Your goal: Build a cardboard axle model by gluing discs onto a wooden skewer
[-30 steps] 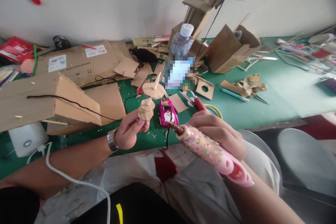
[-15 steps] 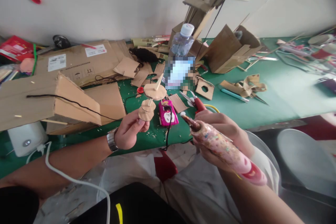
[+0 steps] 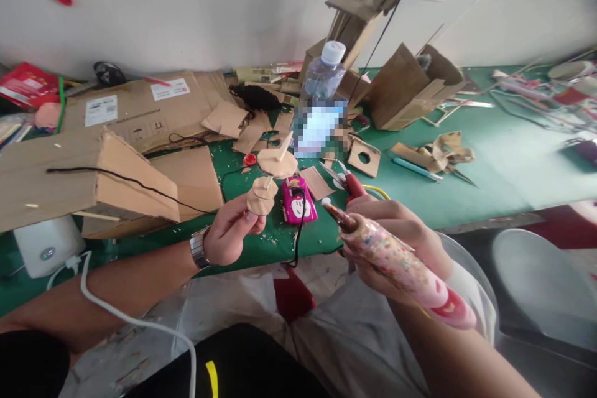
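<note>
Pinched between the thumb and fingers of my left hand (image 3: 233, 230) is a small assembly of cardboard discs (image 3: 277, 163) on a wooden stick. Its larger disc is at the far end, with the stick's pointed tip poking out; smaller discs sit by my fingertips. My right hand (image 3: 396, 242) is wrapped round a pink, glue-stained hot glue gun (image 3: 396, 261). The gun's nozzle, with a whitish blob at the tip, points up and left toward the discs but stays apart from them. Beyond the nozzle lie red-handled scissors (image 3: 355, 186) with their blades apart.
A magenta power socket (image 3: 298, 202) with a black plug lies between my hands. Cardboard boxes (image 3: 135, 168) fill the left, beside a white device (image 3: 49, 247) with a cable. Behind stand a plastic bottle (image 3: 321, 78) and a cardboard structure (image 3: 359, 18). A teal cutter (image 3: 416, 170) lies right.
The disc assembly has shifted very slightly to the right in my left hand. My right hand and the glue gun stay almost where they were.
</note>
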### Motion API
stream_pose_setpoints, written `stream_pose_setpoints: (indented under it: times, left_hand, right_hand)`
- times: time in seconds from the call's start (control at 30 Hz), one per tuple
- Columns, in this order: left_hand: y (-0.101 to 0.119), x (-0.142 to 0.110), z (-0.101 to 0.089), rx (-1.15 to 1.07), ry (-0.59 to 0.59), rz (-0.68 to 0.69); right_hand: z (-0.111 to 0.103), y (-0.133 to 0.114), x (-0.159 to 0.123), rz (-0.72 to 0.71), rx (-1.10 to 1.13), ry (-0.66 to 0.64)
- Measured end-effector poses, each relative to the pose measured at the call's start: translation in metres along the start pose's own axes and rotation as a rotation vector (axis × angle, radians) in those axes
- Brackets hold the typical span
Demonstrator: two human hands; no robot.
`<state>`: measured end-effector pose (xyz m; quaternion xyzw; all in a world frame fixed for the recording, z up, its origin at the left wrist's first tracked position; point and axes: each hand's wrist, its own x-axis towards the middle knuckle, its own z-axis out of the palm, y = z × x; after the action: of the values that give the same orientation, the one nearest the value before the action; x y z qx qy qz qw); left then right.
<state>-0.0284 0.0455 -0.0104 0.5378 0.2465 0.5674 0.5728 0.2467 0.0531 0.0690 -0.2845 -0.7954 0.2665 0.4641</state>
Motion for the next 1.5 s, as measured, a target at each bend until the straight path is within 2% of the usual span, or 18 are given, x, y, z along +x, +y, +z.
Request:
stream_pose_setpoints:
  times: [0.1, 0.23, 0.37, 0.5, 0.9, 1.5]
  left_hand:
    - [0.0009, 0.0, 0.0, 0.013, 0.002, -0.022]
    - [-0.0005, -0.0012, -0.001, 0.001, 0.001, -0.027]
    - [-0.0015, -0.0023, -0.0011, -0.012, 0.005, -0.047]
    - [-0.0005, -0.0027, -0.0008, -0.009, 0.008, -0.06]
    - [-0.0003, 0.0028, -0.0002, -0.02, -0.074, 0.083]
    - [-0.002, 0.0017, -0.0016, -0.005, -0.071, 0.072]
  right_hand:
    - [0.0012, -0.001, 0.001, -0.091, 0.034, 0.046]
    - [0.0019, -0.0017, 0.0012, -0.071, 0.062, -0.018]
    - [0.0045, -0.0018, 0.0004, -0.067, 0.071, 0.058]
    - [0.0056, -0.0017, 0.0011, -0.089, 0.055, 0.057]
    - [0.0053, 0.0033, 0.0028, -0.2, 0.041, 0.049]
    - [0.0038, -0.0015, 0.0016, -0.156, 0.025, 0.018]
